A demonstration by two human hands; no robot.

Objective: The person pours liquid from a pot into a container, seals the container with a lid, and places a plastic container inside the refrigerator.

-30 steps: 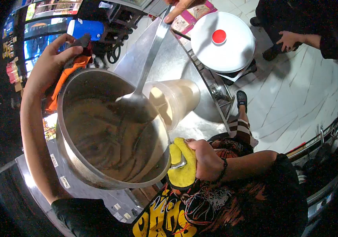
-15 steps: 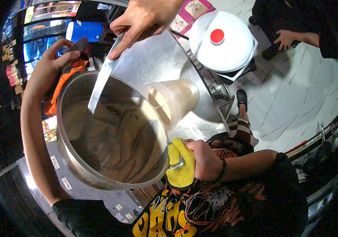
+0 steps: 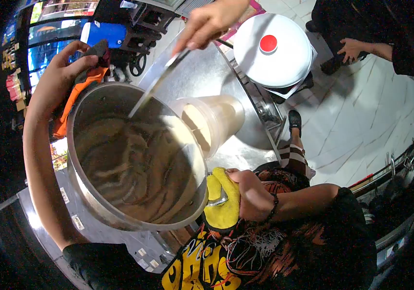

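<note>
A large metal pot (image 3: 78, 186) is tilted toward a translucent plastic container (image 3: 226, 116), its inside coated with a creamy tan mixture. My left hand (image 3: 74, 65) is closed over an orange and dark cloth (image 3: 66, 113) at the pot's far-left rim; any handle there is hidden. Around a yellow cloth (image 3: 226, 208) at the pot's right handle (image 3: 219, 199), the fingers of my right hand (image 3: 254, 193) are wrapped. Another person's hand (image 3: 209, 26) grips a long flat metal utensil (image 3: 149, 94) whose lower end reaches inside the pot.
The container lies on its side on a steel table (image 3: 245, 152), pale mixture inside it. A white lidded pot (image 3: 284, 58) with a red knob stands beyond the table. A person's hand (image 3: 352, 50) and leg show at right. A blue cooler (image 3: 105, 35) is at upper left.
The other person's hand has moved up and right, shifting the utensil within the pot. The mixture's streaks look different. My hands and the pot have barely moved.
</note>
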